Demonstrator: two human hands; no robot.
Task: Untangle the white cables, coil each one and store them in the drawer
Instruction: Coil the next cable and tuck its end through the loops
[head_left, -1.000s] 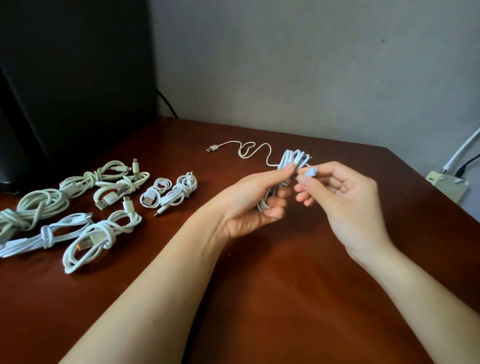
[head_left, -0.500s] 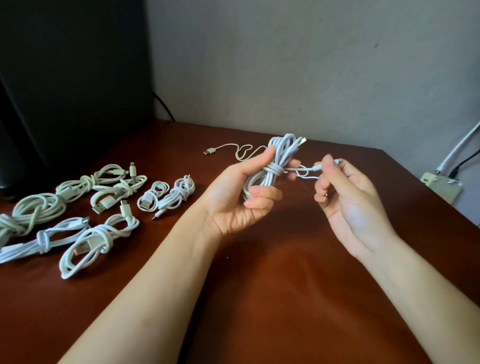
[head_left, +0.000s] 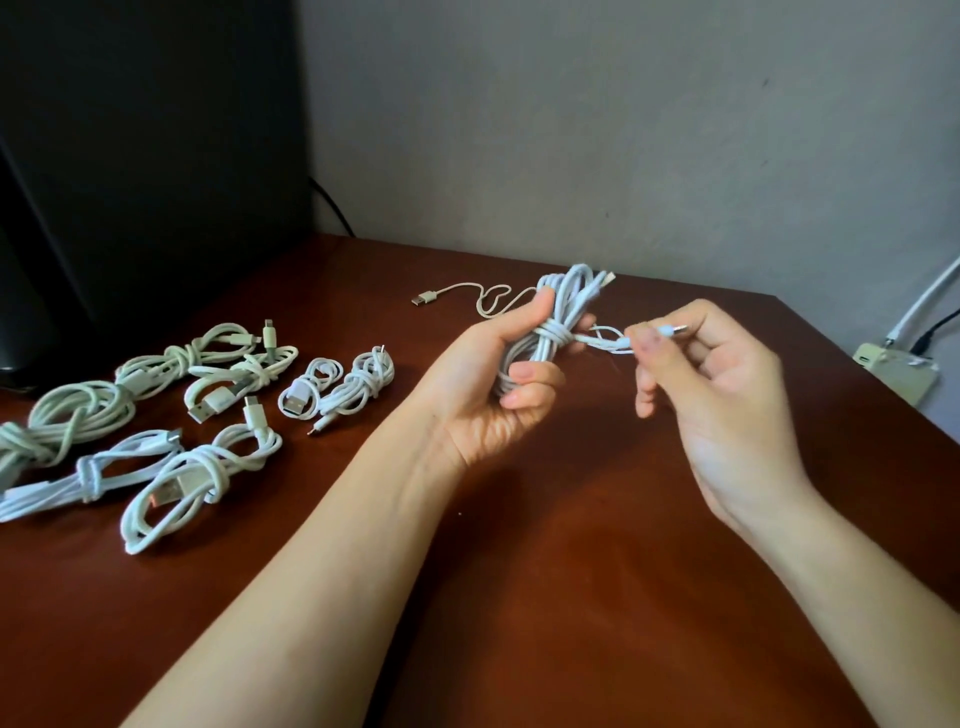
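We're over a reddish-brown wooden surface (head_left: 571, 597), glossy, with soft light pooling on its near part. Behind it stands a plain grey wall (head_left: 571, 130) with a few small dark marks on it. On the left, a big black panel (head_left: 145, 156) rises at the surface's far corner, its face dark and featureless. Just beside it, a thin black cord (head_left: 332, 207) curves down the wall and drops behind the back edge. Past the surface's right edge sits a pale socket block (head_left: 896, 374); a white cord (head_left: 930, 294) and a black lead (head_left: 935, 329) run up from it and out of view. One tiny pale speck (head_left: 460, 514) lies on the wood.
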